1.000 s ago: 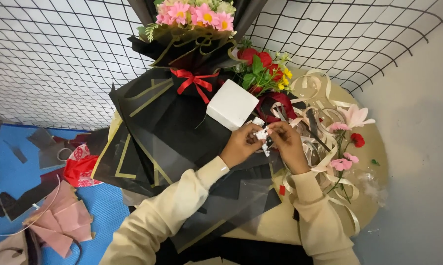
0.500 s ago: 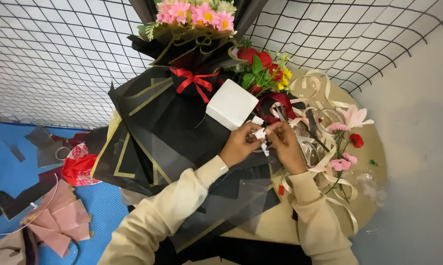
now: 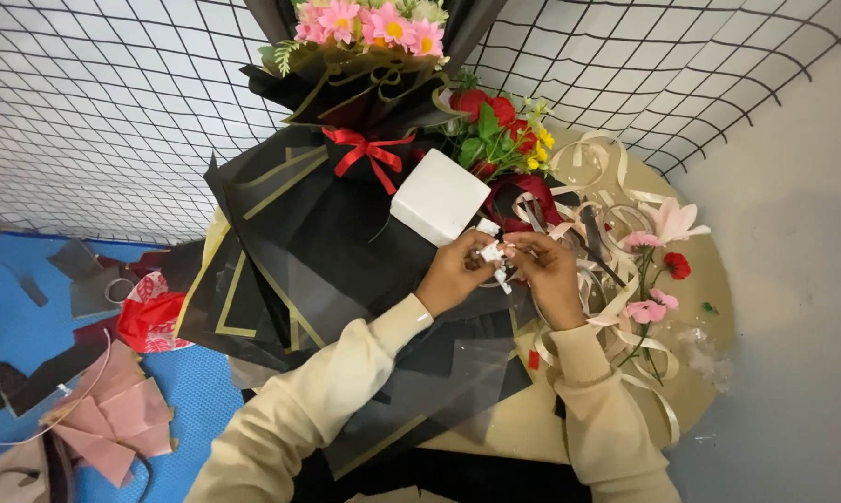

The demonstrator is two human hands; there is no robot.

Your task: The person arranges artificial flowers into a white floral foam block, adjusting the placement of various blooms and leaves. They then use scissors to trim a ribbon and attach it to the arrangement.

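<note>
Both hands (image 3: 500, 270) pinching small white scrap (image 3: 491, 253), white box (image 3: 439, 196) just behind, black wrapping sheets (image 3: 309, 242) beneath, ribbons (image 3: 616, 279) alongside

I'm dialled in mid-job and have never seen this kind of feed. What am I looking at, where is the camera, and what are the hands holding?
There is no machine here: these are a person's two bare hands in cream sleeves. The single camera sits on the person's head and looks down. The left hand and right hand meet over a round table, together pinching a small white piece; what it is, I cannot tell. Beside them lie black wrapping sheets with gold edges, a white box, a wrapped bouquet with pink flowers and a red bow, loose cream ribbon and pink flower stems. A wire grid stands behind.
</note>
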